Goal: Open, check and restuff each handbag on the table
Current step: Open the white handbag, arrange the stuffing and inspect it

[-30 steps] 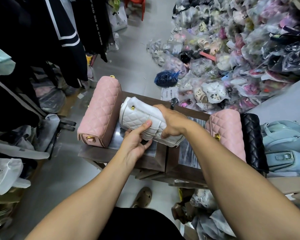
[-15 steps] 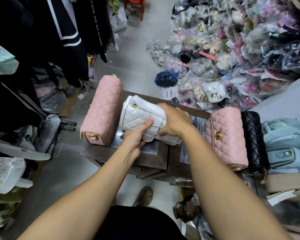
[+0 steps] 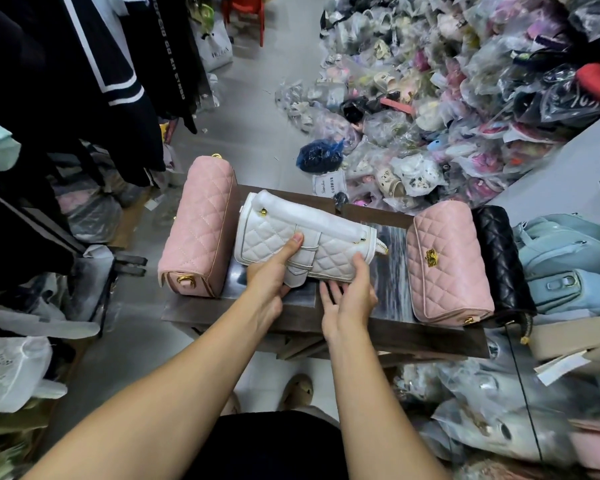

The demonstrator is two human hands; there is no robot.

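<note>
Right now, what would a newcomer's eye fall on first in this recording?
The white quilted handbag at the middle of the dark wooden table draws the eye, gripped by the left hand, with the right hand open under its near edge. A pink quilted handbag lies to its left, a second pink handbag to its right beside a black quilted handbag. A heap of plastic-bagged goods covers the floor beyond.

The white handbag [image 3: 302, 244] is seen in quilted, faintly glossy leather-like material, its top wrapped in soft white foam sheet [image 3: 309, 216]. The left pink handbag [image 3: 201, 223] and the right pink handbag [image 3: 447, 271] are quilted and matt, the latter fitted with a shiny gold metal clasp [image 3: 431, 258]. The black handbag [image 3: 499, 258] is glossier. The table [image 3: 430, 342] is made of dark wood.
</note>
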